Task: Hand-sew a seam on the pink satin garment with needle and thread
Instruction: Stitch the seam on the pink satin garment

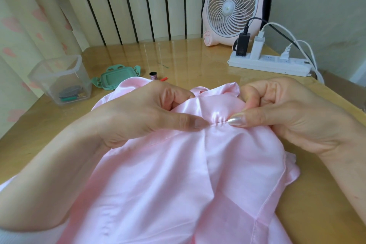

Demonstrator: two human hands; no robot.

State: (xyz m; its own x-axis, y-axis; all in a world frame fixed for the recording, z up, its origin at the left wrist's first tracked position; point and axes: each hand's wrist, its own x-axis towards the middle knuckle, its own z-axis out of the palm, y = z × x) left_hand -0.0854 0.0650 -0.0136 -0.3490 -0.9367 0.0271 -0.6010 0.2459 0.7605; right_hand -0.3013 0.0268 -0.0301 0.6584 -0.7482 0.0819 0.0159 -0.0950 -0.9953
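The pink satin garment (178,174) lies spread over the wooden table (188,57) and toward me. My left hand (146,117) pinches a fold of the fabric between thumb and curled fingers, just left of a short puckered seam (217,122). My right hand (293,113) pinches the fabric at the seam's right end, thumb tip against the gathers. The needle is hidden inside the gathered fabric or behind the fingers; no thread shows clearly.
A clear plastic box (61,79) with sewing bits stands at the left, its green lid (116,77) beside it. A small thread spool (152,75) and a red item (164,79) lie behind the garment. A pink fan (235,4) and a power strip (269,63) occupy the back right.
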